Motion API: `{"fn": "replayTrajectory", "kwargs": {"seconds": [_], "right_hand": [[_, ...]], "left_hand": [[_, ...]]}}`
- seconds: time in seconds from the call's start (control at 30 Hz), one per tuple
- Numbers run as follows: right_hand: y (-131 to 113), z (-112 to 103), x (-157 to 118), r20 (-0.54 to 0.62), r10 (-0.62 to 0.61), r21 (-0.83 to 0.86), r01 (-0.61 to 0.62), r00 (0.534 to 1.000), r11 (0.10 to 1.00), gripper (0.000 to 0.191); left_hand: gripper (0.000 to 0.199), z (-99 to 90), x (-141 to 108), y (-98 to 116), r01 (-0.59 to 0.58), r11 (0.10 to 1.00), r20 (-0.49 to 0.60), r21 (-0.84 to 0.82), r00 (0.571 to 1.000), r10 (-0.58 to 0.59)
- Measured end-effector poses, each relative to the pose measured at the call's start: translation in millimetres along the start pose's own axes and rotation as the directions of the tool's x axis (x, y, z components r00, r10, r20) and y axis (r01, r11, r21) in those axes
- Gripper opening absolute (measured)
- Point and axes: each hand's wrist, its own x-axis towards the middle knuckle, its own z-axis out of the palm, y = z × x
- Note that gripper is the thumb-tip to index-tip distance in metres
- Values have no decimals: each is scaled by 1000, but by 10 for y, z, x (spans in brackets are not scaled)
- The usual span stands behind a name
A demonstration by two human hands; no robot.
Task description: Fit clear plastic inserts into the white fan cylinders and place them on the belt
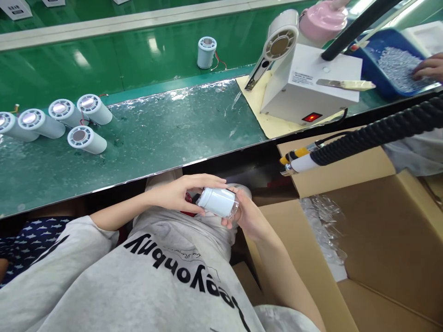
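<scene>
Landmark for these notes: the white device (308, 87) with the lit red switch, on the green worktop (180, 124).

Pale blue cylinder (218, 202) in both hands, nearer the person than the device and to its left, over the lap, off the worktop's edge. It lies tilted on its side, clear rim to the right. Left hand (180, 193) grasps the left end, fingers over the top, thumb beneath. Right hand (246, 214) grips the clear-rimmed end; some of its fingers are hidden behind the cylinder.

Well left of the device: five similar cylinders (90, 140) in a loose cluster, tipped over. Left of it and farther from the person, a single upright cylinder (206, 54), red wires trailing. Close against the device's left side, a fan-like piece (279, 44) with a round grille. On its top, a flat blade (346, 85).

Just right of it, a blue tray (375, 69) of small glinting pieces (398, 69); a co-worker's hand (429, 68) reaches in. Below the device, a coiled black hose (380, 131) and an open carton (387, 230) with clear plastic pieces (323, 226) inside.
</scene>
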Motion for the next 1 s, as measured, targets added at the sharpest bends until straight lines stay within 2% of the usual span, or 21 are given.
{"fn": "replayTrajectory", "kwargs": {"seconds": [0.17, 0.33, 0.4, 0.47, 0.5, 0.53, 0.6, 0.67, 0.7, 0.73, 0.77, 0.8, 0.9, 0.93, 1.0], "right_hand": [[-86, 29, -13, 101, 100, 3, -100, 990, 995, 75], [-151, 36, -19, 195, 186, -49, -180, 963, 982, 85], [-109, 18, -27, 179, 124, -77, -112, 976, 991, 89], [-60, -14, -50, 114, -91, -137, 106, 989, 985, 86], [-45, -33, -67, 80, -244, -204, 255, 967, 945, 83], [-40, -53, -86, 64, -395, -299, 396, 916, 868, 81], [-57, -91, -125, 131, -606, -518, 576, 784, 633, 74], [-92, -120, -155, 254, -672, -653, 636, 696, 412, 49], [-106, -129, -165, 291, -678, -679, 645, 675, 351, 37], [-115, -133, -171, 300, -678, -682, 648, 671, 339, 30], [-116, -135, -175, 281, -673, -667, 644, 684, 376, 31], [-111, -133, -177, 238, -657, -633, 627, 716, 454, 37], [-76, -126, -180, 96, -539, -465, 517, 837, 719, 54], [-66, -125, -183, 68, -494, -423, 474, 867, 772, 55], [-63, -124, -199, 41, -442, -400, 420, 896, 815, 56]], "left_hand": [[68, 10, -1, -35, -34, 999, 5, 13, 999, 34], [63, 66, 10, 9, 15, 1000, -45, -4, 999, -15], [61, 87, 10, 52, 62, 998, -74, -22, 995, -64], [63, 99, 10, 92, 114, 991, -99, -71, 988, -121], [65, 102, 9, 108, 139, 984, -105, -108, 983, -151], [67, 104, 8, 119, 165, 975, -106, -148, 978, -182], [72, 104, 4, 126, 231, 948, -85, -218, 963, -254], [78, 98, -1, 119, 295, 920, -52, -257, 947, -318], [81, 92, -2, 114, 315, 911, -37, -266, 941, -336], [83, 86, -2, 110, 319, 910, -25, -265, 941, -338], [85, 78, 0, 109, 308, 917, -17, -255, 946, -322], [85, 70, 3, 111, 282, 929, -14, -238, 956, -293], [78, 53, 9, 129, 210, 959, -11, -188, 976, -216], [75, 52, 9, 133, 208, 959, -7, -193, 977, -213], [76, 58, 2, 130, 244, 937, 18, -249, 969, -248]]}}
